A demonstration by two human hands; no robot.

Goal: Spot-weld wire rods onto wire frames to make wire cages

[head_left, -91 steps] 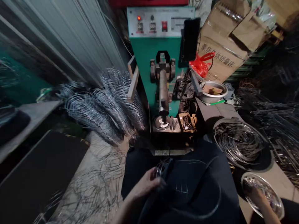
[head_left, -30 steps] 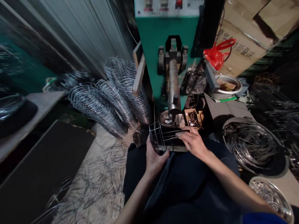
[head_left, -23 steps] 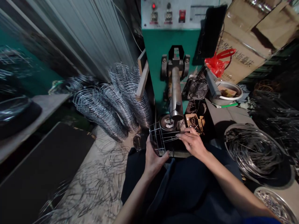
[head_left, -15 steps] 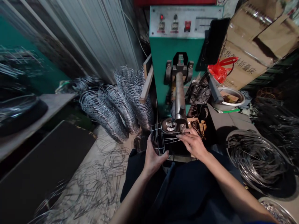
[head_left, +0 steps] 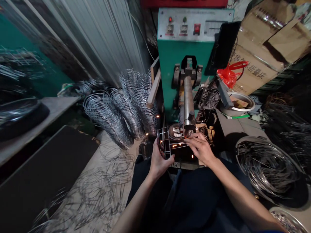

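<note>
My left hand [head_left: 159, 161] is closed around the near left side of a small wire frame [head_left: 166, 144], thumb on its lower edge. Its long wires run right, toward the electrode under the metal arm of a green spot welder [head_left: 188, 103]. Right at that electrode, my right hand [head_left: 200, 147] pinches the frame's right end with fingertips; whether a separate loose wire is also between them I cannot make out. Orange sparks scatter around the frame and below it. A round dish [head_left: 175, 132] with white pieces sits behind the frame.
Stacks of wire rings [head_left: 107, 119] stand left of the welder. Loose wires cover the floor at lower left. On the right are a basin of bent wires [head_left: 267, 168], a metal bowl [head_left: 239, 105], a red plastic bag [head_left: 229, 75] and a cardboard box [head_left: 257, 61].
Sparks have appeared around the frame, and the welder's second indicator light now looks green. Both hands keep nearly the same place and hold; the view has shifted slightly.
</note>
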